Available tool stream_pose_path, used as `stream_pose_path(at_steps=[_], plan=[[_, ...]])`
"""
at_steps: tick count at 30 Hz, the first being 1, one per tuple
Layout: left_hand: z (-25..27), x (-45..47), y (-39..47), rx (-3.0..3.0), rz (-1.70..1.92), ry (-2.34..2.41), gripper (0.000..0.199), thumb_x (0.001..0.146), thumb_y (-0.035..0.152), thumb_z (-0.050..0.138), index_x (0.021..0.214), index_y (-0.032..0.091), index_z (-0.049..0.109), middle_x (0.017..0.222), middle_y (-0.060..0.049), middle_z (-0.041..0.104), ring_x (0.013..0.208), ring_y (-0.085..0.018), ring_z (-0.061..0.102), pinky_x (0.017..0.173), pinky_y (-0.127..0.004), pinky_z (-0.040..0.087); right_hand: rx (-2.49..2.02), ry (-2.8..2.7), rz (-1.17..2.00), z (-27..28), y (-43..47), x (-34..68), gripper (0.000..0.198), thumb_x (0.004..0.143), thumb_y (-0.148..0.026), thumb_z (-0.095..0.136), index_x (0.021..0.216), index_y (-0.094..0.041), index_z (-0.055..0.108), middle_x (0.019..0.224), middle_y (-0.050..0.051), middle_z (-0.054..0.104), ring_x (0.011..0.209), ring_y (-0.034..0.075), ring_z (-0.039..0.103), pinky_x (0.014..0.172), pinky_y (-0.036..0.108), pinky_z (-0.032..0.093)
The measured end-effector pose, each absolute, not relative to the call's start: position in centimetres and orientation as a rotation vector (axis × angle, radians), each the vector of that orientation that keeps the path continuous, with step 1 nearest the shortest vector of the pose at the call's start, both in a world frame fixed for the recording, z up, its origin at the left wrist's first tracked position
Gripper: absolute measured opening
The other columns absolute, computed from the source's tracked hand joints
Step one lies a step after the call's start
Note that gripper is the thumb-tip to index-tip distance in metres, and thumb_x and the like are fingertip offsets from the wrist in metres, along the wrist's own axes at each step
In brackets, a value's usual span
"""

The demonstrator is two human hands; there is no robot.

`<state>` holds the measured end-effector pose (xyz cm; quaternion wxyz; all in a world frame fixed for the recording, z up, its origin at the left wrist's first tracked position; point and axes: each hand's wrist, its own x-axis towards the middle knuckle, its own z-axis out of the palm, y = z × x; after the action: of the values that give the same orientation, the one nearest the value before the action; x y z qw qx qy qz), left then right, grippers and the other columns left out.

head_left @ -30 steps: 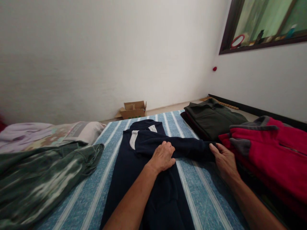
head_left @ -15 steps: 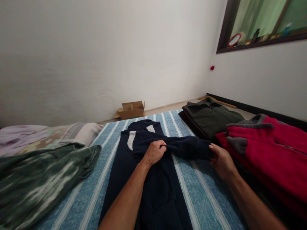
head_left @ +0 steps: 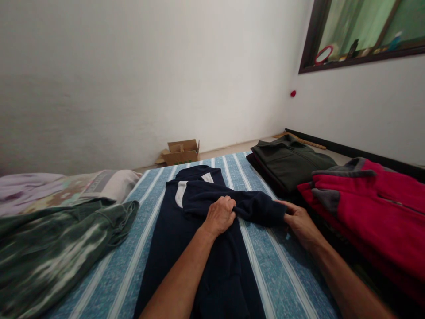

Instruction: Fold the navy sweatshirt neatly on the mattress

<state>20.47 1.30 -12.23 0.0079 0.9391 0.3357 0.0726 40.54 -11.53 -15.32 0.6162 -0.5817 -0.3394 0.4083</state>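
A navy blue jacket (head_left: 186,239) with white shoulder patches lies on a blue striped bedsheet (head_left: 133,248), its collar end toward the wall. One sleeve (head_left: 257,204) stretches across the body and out to the right. Partway along that sleeve, my left hand (head_left: 222,215) is closed with a fold of cloth pinched in its fingers. My right hand (head_left: 300,221) grips the cuff at the sleeve's end, thumb on top and fingers partly hidden behind it. Below the left forearm, the jacket's lower part shows soft creases.
Folded dark green (head_left: 292,164) and red fleece jackets (head_left: 381,208) are piled on the right. A green and white garment (head_left: 66,252) lies at left, with a pale lilac cloth (head_left: 29,190) behind. A cardboard box (head_left: 181,152) stands by the wall, beyond the bed.
My left hand has slid a little to the right along the sleeve. My right hand has moved slightly left and down with the cuff, which is now bent lower.
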Motion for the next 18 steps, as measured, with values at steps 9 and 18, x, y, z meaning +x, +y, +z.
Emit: stream_pose_path(at_steps=[9,18], plan=[[-12.3,20.3,1.7,2.834,0.382,1.058,0.009,0.072,0.013,0.045,0.072,0.020,0.050,0.080,-0.003,0.057,0.081,-0.017,0.053,0.072,-0.028,0.043,-1.483,-0.932,0.311,-15.5,-11.6,41.1,0.026,0.063,-0.032,0.066,0.086,-0.020,0.073,0.078,0.002,0.070,0.074,0.023,0.064,0.073,0.033,0.049],[-11.4,19.3,2.5,2.784,0.246,0.866,0.015,0.059,0.014,0.050,0.073,0.019,0.053,0.081,-0.003,0.059,0.081,-0.018,0.054,0.071,-0.027,0.044,-1.411,-0.804,0.362,-16.2,-11.2,41.6,0.025,0.060,-0.025,0.061,0.082,-0.020,0.071,0.076,0.002,0.069,0.073,0.023,0.062,0.069,0.033,0.049]])
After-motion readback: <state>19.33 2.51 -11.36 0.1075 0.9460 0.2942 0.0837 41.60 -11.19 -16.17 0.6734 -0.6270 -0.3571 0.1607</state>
